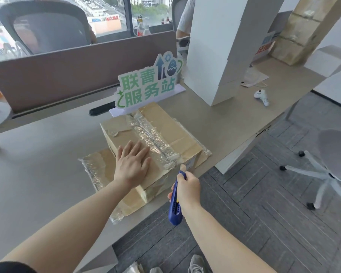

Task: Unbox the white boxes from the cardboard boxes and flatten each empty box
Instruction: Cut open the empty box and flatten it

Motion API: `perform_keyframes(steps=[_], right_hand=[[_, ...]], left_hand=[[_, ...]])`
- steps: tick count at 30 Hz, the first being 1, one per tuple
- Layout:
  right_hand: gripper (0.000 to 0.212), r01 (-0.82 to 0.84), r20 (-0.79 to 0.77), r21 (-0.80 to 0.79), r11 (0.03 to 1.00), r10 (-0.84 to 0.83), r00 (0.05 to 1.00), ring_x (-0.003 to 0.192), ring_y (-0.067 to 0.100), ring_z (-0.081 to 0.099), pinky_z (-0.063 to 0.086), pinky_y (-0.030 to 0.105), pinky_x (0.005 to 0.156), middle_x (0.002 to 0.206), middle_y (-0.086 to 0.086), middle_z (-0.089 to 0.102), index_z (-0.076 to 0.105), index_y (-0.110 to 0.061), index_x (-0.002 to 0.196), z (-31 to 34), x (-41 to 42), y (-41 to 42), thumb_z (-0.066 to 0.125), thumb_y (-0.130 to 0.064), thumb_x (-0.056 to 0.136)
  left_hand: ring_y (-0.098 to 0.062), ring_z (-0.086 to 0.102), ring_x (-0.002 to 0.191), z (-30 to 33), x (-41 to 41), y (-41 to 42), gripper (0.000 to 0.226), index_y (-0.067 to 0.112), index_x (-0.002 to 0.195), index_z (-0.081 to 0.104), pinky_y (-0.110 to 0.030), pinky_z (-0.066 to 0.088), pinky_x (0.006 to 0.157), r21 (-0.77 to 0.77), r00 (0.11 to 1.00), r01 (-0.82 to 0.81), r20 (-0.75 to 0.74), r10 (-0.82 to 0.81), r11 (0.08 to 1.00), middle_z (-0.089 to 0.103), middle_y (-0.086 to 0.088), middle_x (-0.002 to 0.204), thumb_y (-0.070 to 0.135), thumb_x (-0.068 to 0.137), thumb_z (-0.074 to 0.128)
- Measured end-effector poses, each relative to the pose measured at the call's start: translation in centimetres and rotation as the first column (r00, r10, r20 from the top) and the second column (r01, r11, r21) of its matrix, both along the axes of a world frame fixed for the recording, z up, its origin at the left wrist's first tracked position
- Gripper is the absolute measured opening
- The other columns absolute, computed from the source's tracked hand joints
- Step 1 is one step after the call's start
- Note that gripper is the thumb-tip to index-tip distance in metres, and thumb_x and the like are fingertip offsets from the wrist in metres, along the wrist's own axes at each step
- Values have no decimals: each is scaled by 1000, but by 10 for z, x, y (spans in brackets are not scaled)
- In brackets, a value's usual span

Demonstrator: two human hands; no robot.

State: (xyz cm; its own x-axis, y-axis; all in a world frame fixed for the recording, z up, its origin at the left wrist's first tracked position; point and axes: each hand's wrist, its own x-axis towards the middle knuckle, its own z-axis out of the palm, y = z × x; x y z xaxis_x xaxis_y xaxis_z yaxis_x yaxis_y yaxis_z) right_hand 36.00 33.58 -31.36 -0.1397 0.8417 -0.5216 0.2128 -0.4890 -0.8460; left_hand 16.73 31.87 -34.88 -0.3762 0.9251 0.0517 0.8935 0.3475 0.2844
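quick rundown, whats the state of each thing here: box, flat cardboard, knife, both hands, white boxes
cardboard box: shut, top seam taped, standing on the flattened cardboard
flattened cardboard: lying flat on the desk, under the box
utility knife: held, tip at the box's near edge
left hand: fingers straight, pressing flat on the box top
right hand: gripping the knife
white boxes: stacked upright on the desk

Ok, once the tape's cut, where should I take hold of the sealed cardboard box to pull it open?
Probably at the taped centre seam on top of the cardboard box, from above. The two top flaps meet there, so fingers can hook under a flap edge. The left hand lies flat on the near flap; the right hand holds the blue utility knife, so the left is free to take that grip.
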Motion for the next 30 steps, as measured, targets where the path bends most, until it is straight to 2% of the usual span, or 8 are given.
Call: perform_keyframes(steps=[9, 17, 22, 24, 27, 30], right_hand=[[18, -77, 20, 19, 997, 77, 997, 42, 25, 54, 50, 31, 46, 66, 12, 54, 51, 0, 93, -6, -17, -27, 40, -12, 101], [19, -166, 35, -11, 986, 166, 986, 41, 26, 56, 47, 30, 46, 63, 10, 53, 47, -8, 83, 1, -9, -31, 41, -12, 100], [17, -304, 63, -48, 951, 307, 950, 39, 25, 51, 45, 28, 43, 63, 13, 52, 48, -6, 81, 17, 11, -23, 42, -9, 97], [17, -336, 81, -17, 942, 336, 938, 39, 24, 50, 44, 26, 41, 64, 13, 53, 49, -6, 81, 27, 20, -16, 43, -9, 97], [18, -303, 77, 104, 947, 296, 952, 42, 26, 53, 44, 28, 42, 63, 13, 55, 51, 2, 86, 44, 29, 7, 45, -10, 97], [19, -255, 54, 234, 938, 249, 967, 49, 28, 59, 47, 32, 46, 67, 12, 58, 57, -2, 93, 55, 34, 55, 47, -16, 100]], left_hand=[[-22, 8, 151, -1, -1, 2, 58, 38, 147, 39, -45, -6, 120, -16, 1000, -8, 10, 8, 1000, 23, 8, 161, 51, 96, 15], [-20, 6, 151, 4, -1, 0, 60, 39, 148, 37, -39, -5, 120, -45, 1000, 4, -5, -4, 999, 21, 9, 162, 48, 95, 10], [-20, 4, 151, 7, -1, -2, 62, 38, 149, 35, -38, -5, 121, -67, 1000, 2, -8, -3, 998, 18, 9, 163, 47, 94, 7], [-19, 2, 152, 7, 0, -1, 60, 38, 151, 31, -38, -6, 121, -85, 1000, -15, -5, 15, 996, 15, 9, 163, 47, 97, 7], [-19, 1, 152, 12, 2, 2, 61, 39, 151, 30, -39, -5, 122, -104, 999, -39, 18, 41, 994, 14, 9, 163, 51, 97, 5], [-19, 11, 150, 22, -2, 10, 53, 38, 147, 39, -39, 1, 122, -75, 996, -56, 63, 61, 996, 25, 7, 160, 52, 101, 17]])
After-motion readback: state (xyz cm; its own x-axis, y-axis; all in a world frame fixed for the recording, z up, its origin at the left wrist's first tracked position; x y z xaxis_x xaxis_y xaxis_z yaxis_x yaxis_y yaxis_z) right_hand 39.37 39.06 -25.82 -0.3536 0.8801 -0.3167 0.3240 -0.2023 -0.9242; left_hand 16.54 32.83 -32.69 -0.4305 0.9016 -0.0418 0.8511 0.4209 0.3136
